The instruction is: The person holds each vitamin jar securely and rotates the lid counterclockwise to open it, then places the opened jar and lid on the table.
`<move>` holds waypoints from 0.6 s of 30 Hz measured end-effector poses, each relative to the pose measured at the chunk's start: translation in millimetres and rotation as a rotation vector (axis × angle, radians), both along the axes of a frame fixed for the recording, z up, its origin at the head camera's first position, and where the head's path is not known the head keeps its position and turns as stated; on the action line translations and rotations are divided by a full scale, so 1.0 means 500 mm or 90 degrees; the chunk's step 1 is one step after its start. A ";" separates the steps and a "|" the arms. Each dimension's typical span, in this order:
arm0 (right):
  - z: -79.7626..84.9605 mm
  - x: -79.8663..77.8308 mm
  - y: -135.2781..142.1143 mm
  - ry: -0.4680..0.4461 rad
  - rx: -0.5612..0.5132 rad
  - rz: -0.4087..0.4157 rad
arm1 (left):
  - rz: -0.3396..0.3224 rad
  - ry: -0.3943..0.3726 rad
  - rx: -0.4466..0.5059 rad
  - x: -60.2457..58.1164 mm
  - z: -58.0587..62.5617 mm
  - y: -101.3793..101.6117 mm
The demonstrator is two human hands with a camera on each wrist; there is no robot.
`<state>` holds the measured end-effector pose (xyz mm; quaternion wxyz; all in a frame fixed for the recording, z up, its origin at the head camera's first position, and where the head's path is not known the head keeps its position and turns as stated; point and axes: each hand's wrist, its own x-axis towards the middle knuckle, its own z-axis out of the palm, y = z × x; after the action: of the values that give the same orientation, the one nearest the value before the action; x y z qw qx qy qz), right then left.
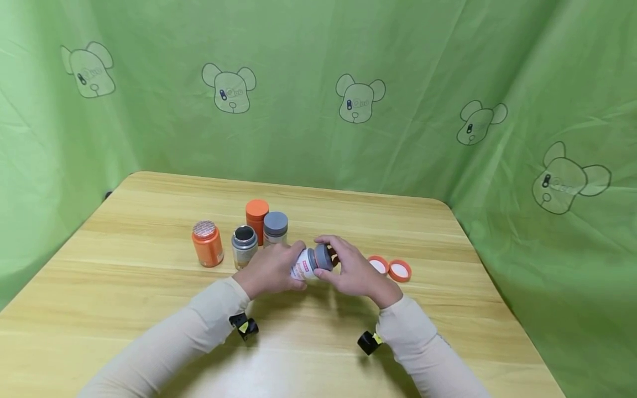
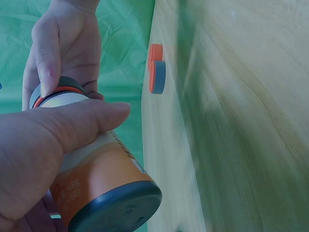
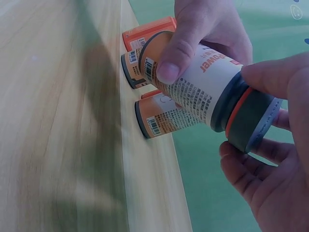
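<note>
Over on the left of the table (image 1: pixel 149 337) there's an orange jar (image 1: pixel 208 249) with silvery foil across its top, about 9 o'clock from the bottle in hand. Next, also near 9, a grey jar (image 1: pixel 244 253) with a dark top inside a shiny rim. Around 10 stands an orange-capped jar (image 1: pixel 256 213), with a grey-capped jar (image 1: pixel 275 225) just beside it, closer to 11.

Then the left hand (image 1: pixel 271 268), fingers wrapped round the bottle (image 1: pixel 301 267), thumb flat on the label. The bottle's tipped on its side above the table, neck end at roughly 3 o'clock. Nice looking thing: white label fading to orange, "Power" in orange, a barcode plus small print, dark grey base and shoulder. Its chunky grey cap (image 3: pixel 251 118) has an orange ring; the right hand (image 1: pixel 355 268) pinches that between thumb and fingers. Past it, at 3, two orange-rimmed lids (image 1: pixel 400 271) lie white insides up.
</note>
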<state>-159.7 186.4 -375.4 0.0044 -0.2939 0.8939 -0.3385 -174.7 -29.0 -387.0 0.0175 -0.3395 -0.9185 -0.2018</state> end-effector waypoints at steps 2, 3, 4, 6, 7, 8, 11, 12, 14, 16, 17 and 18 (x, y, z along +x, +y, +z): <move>0.001 0.000 0.000 0.001 0.001 -0.005 | -0.001 -0.001 0.000 0.000 0.001 0.000; 0.001 0.000 0.000 0.000 0.004 -0.010 | -0.002 -0.003 0.001 0.000 0.001 0.000; 0.001 0.000 0.000 -0.003 0.007 -0.016 | -0.003 -0.003 0.001 0.000 0.001 -0.001; 0.000 0.000 0.000 -0.008 0.014 -0.026 | -0.004 -0.002 0.001 0.000 0.000 -0.001; 0.001 0.001 -0.001 -0.012 0.014 -0.030 | -0.004 -0.002 0.001 0.001 0.000 -0.001; 0.000 0.001 -0.001 -0.013 0.013 -0.030 | -0.006 -0.001 0.003 0.001 0.000 -0.002; -0.001 0.001 -0.001 -0.004 0.006 -0.014 | -0.006 0.001 0.003 0.004 -0.001 -0.003; -0.002 0.001 -0.001 0.002 0.004 -0.007 | -0.006 -0.001 0.005 0.004 -0.001 -0.003; -0.003 0.000 0.000 0.015 0.002 0.007 | -0.005 -0.002 0.008 0.006 0.000 -0.003; -0.004 -0.001 0.000 0.020 0.005 0.008 | -0.004 -0.004 0.009 0.006 0.001 -0.003; -0.004 0.000 0.000 0.020 0.008 0.002 | -0.004 -0.005 0.010 0.006 0.001 -0.003; -0.003 0.001 0.000 0.017 0.012 -0.007 | -0.005 -0.005 0.011 0.007 0.001 -0.002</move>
<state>-159.4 186.1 -376.9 -0.0064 -0.2931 0.8988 -0.3260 -171.4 -30.1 -386.3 0.0157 -0.3418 -0.9157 -0.2109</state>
